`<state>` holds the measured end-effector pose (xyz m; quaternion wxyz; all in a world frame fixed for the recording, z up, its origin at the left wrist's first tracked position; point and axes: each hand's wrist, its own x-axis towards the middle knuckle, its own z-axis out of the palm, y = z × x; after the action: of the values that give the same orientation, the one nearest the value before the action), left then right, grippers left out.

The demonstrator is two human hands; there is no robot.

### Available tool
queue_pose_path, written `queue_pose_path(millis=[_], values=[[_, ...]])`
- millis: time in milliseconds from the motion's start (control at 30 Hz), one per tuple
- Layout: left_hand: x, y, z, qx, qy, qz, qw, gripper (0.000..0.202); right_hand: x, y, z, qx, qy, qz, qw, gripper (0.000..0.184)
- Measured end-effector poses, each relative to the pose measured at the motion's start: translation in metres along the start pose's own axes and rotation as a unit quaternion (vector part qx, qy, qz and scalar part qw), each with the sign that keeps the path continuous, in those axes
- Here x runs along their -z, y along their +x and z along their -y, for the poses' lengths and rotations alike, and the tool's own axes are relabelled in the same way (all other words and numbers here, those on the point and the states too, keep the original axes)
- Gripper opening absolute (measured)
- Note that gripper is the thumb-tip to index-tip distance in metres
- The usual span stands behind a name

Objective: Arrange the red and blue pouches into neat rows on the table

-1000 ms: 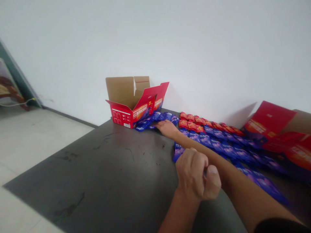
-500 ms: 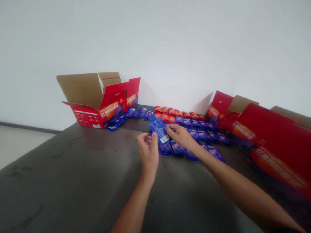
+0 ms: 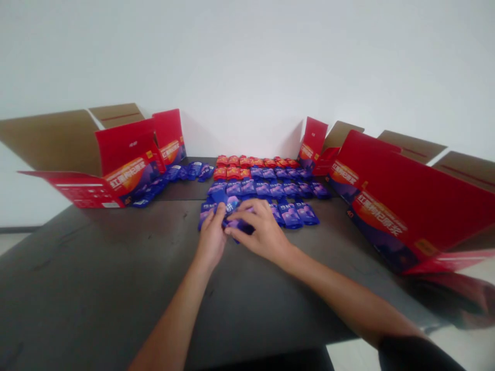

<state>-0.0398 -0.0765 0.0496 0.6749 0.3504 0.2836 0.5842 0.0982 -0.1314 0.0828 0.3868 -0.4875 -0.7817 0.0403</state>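
**1 blue-purple foil sachet [image 3: 238, 225] between the left hand [image 3: 211, 239] and the right hand [image 3: 259, 224]**

In the head view, both hands are together, and their fingers are clamped on the sachet from 2 sides, so most of it is hidden. It is held just above a dark grey table top [image 3: 96, 268], at the front edge of the neat rows of blue-purple sachets [image 3: 266, 189], and the left hand is touching the row nearest to it. Behind these rows lie 2 rows of red-orange foil sachets [image 3: 240, 167], near a white painted wall [image 3: 247, 62]. On the left, a loose group of dark blue sachets [image 3: 181, 172] lies beside an open red cardboard box [image 3: 116, 172]. On the right, a large red cardboard box [image 3: 406, 206] lies on its side at the table edge, and a smaller open red box [image 3: 313, 144] stands behind it.
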Motion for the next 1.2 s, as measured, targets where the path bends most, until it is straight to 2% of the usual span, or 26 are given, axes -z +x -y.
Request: queue_pose_path(millis=[67,100,167,233,300,367,433,500,600,700,867,1000,1200], values=[[-0.005,-0.002,-0.003,0.000,-0.028,0.011,1.000,0.042,0.001,-0.009,-0.009,-0.084,0.069,-0.054,0.993,0.055],[-0.007,-0.003,-0.004,-0.001,-0.035,0.021,0.999,0.043,0.001,-0.013,-0.013,-0.124,0.113,-0.045,0.985,0.060],[-0.010,-0.005,-0.004,0.003,-0.030,0.044,0.999,0.044,0.003,-0.022,-0.019,-0.180,0.203,0.031,0.962,0.049],[-0.011,-0.007,-0.003,0.019,-0.009,0.077,0.997,0.046,0.008,-0.028,-0.023,-0.209,0.269,0.111,0.934,0.042],[-0.010,-0.008,0.000,0.032,0.023,0.104,0.994,0.050,0.018,-0.032,-0.028,-0.214,0.299,0.136,0.920,0.046],[-0.007,-0.007,0.002,0.033,0.064,0.104,0.992,0.054,0.036,-0.035,-0.038,-0.219,0.299,0.118,0.921,0.048],[-0.002,-0.005,0.003,0.028,0.098,0.079,0.992,0.058,0.061,-0.040,-0.053,-0.248,0.286,0.075,0.923,0.050],[0.002,-0.002,0.003,0.021,0.110,0.055,0.992,0.061,0.090,-0.047,-0.075,-0.297,0.273,0.031,0.914,0.050],[0.006,0.001,0.003,-0.003,0.110,0.020,0.994,0.061,0.128,-0.064,-0.111,-0.349,0.235,0.002,0.907,0.051],[0.008,0.005,0.004,-0.022,0.120,-0.009,0.992,0.062,0.149,-0.083,-0.143,-0.382,0.174,-0.009,0.908,0.055],[0.011,0.008,0.004,-0.039,0.130,-0.033,0.990,0.060,0.149,-0.103,-0.172,-0.427,0.135,-0.018,0.894,0.059],[0.010,0.011,0.004,-0.045,0.134,-0.043,0.989,0.059,0.140,-0.105,-0.181,-0.421,0.145,-0.012,0.896,0.057],[0.011,0.014,0.006,-0.052,0.148,-0.050,0.986,0.056,0.127,-0.107,-0.193,-0.433,0.121,-0.036,0.893,0.068]])
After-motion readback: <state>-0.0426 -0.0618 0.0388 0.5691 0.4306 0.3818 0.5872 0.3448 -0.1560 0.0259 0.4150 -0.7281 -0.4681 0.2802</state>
